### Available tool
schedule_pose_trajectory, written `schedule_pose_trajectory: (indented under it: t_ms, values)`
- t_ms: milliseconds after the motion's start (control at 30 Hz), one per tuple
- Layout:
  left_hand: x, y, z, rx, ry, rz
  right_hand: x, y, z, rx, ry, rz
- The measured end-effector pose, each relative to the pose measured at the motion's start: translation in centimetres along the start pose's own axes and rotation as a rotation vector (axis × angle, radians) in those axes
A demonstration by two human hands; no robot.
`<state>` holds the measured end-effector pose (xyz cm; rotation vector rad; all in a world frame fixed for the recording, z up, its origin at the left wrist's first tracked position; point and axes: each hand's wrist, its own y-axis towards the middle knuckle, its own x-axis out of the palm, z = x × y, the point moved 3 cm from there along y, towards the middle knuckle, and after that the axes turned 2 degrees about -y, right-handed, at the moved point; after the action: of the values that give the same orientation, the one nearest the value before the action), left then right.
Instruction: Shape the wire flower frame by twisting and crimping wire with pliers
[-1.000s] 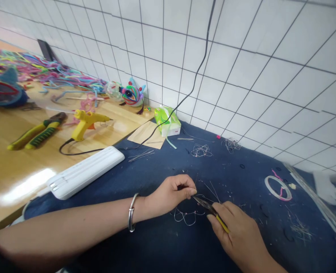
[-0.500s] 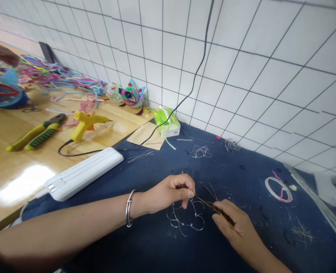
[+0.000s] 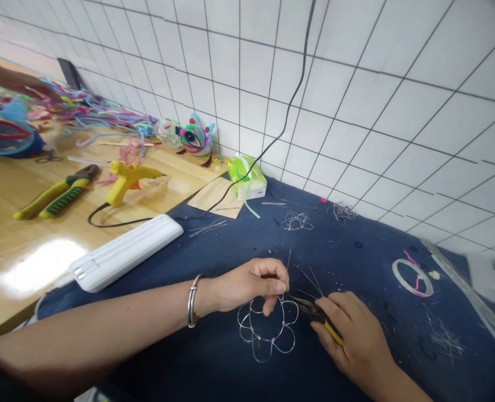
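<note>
Between the thumb and fingers of my left hand (image 3: 251, 286) is pinched the top of a wire flower (image 3: 272, 339), a silvery ring with looped petals and small pink beads at the joints. It hangs below the hand over the dark blue cloth. My right hand (image 3: 354, 335) grips the yellow handles of a pair of pliers (image 3: 310, 308), whose dark jaws point left, close to the flower's upper right side. Whether the jaw tips touch the wire I cannot tell. A thin wire end sticks up above my left fingertips.
Loose wires, a coiled wire piece (image 3: 297, 221) and a ring of tape (image 3: 412, 278) lie on the blue cloth (image 3: 230, 245). To the left are a white power strip (image 3: 125, 252), yellow glue gun (image 3: 125, 181), larger pliers (image 3: 58, 192) and tissue pack (image 3: 247, 176). Another person's hand (image 3: 21, 81) reaches over pipe cleaners.
The wire flower has turned and now hangs more face-on, slightly lower and left. The plier jaws look more spread. The other person's hand has moved right.
</note>
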<state>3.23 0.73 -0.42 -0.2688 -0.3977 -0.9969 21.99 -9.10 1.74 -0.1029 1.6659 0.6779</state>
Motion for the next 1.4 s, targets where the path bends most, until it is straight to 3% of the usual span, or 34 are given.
schedule_pose_trajectory:
  t_ms: [200, 733, 1133, 1400]
  values:
    - [0.3, 0.0, 0.0, -0.016, -0.018, -0.002, -0.2, 0.0, -0.5, -0.082, -0.143, 0.083]
    - [0.2, 0.1, -0.5, -0.03, 0.013, -0.038, -0.4, -0.1, -0.9, -0.192, -0.307, 0.132]
    - [0.4, 0.0, -0.4, -0.078, 0.019, -0.046, -0.7, -0.2, -1.0, -0.314, -0.481, 0.121]
    - [0.5, -0.1, -0.2, -0.089, 0.067, -0.026, -0.6, -0.2, -1.0, -0.315, -0.474, 0.102]
